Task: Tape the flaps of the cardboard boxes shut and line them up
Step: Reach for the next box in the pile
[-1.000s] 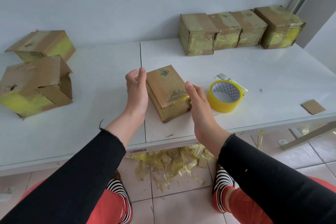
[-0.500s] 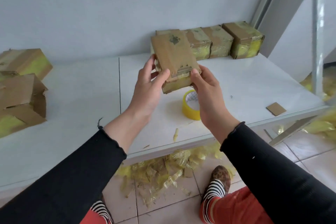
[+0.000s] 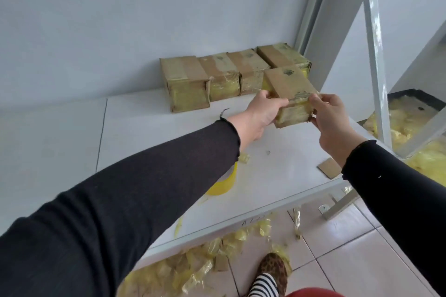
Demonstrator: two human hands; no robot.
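I hold a small taped cardboard box [image 3: 288,87] in the air above the white table [image 3: 149,132], just in front of the right end of a row of several taped boxes [image 3: 217,75] that stands against the wall. My left hand [image 3: 260,111] grips the box's left side, thumb on top. My right hand [image 3: 330,116] grips its right side. The yellow tape roll [image 3: 223,183] sits on the table, mostly hidden under my left forearm.
A cardboard scrap [image 3: 329,168] lies near the table's right front edge. A white metal frame [image 3: 376,55] rises just right of the table. Crumpled yellow tape [image 3: 193,270] litters the tiled floor under the table and to the right.
Both hands picked the box up from the table's middle and carried it right and back toward the row of boxes. The view has swung right; the untaped boxes at left are out of view.
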